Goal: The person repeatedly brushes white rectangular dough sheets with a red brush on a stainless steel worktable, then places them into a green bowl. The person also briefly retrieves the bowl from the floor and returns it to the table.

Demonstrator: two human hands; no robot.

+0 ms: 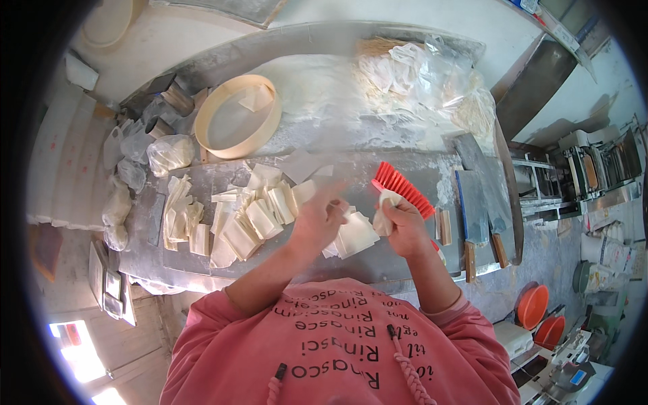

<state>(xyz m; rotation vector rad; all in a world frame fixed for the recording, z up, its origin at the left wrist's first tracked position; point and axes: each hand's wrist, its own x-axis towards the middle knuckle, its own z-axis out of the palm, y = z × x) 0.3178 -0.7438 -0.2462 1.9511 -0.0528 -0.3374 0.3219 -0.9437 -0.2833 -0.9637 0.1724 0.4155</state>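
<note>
My right hand pinches a limp, pale dough sheet between thumb and fingers. To its left, my left hand is raised over the table, its fingers smeared by motion, so whether it holds anything is unclear. Between and below the hands lies a small stack of square dough sheets. Left of my left forearm, several folded dough sheets lie in a loose heap, and another bunch of sheets lies farther left. A brush with red bristles lies just beyond my right hand.
Two broad knives with wooden handles, the nearer blade dark, lie at the right edge. A round wooden sieve rests at the back left beside plastic bags. White flour and a crumpled cloth cover the far side.
</note>
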